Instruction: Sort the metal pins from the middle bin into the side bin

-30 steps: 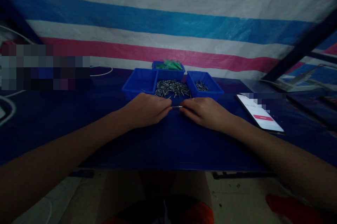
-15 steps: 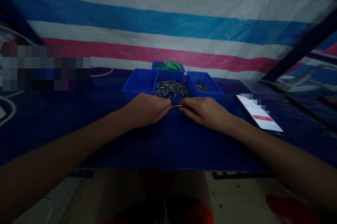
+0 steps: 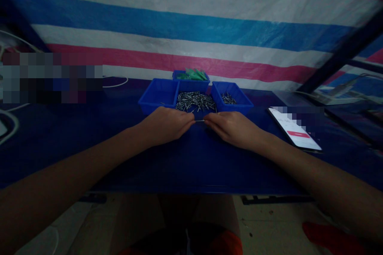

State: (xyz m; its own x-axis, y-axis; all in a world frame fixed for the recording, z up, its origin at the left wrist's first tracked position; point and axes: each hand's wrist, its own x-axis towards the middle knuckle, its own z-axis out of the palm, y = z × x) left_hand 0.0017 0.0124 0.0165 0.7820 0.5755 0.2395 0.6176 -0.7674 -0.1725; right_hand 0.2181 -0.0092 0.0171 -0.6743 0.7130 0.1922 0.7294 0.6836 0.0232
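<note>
While a heap of loose metal pins (image 3: 194, 101) lies spread on a dark blue table (image 3: 191, 167), I hold one slim metal pin (image 3: 199, 120) between both hands, just on the near side of the heap. My left hand (image 3: 169, 125) pinches one end, thumb and fingers drawn narrow around it; my right hand (image 3: 233, 127) closes narrowly on the other end, and only a short, bright length shows between them. The slim metal pin runs crosswise, near the heap. Left of the heap stands a blue bin (image 3: 160, 91), its contents too dim to tell; right of the heap, a second blue bin (image 3: 235, 108) holds a small cluster of similar pins (image 3: 229, 98). Directly behind the heap, green packets (image 3: 195, 74) rise out of a third blue bin (image 3: 191, 84). A phone (image 3: 295, 129) with a lit screen lies well to the right of the heap, and nearer to me than it. Farther back than the heap, a sheet (image 3: 191, 23) striped in pink, white and blue hangs across the scene.
</note>
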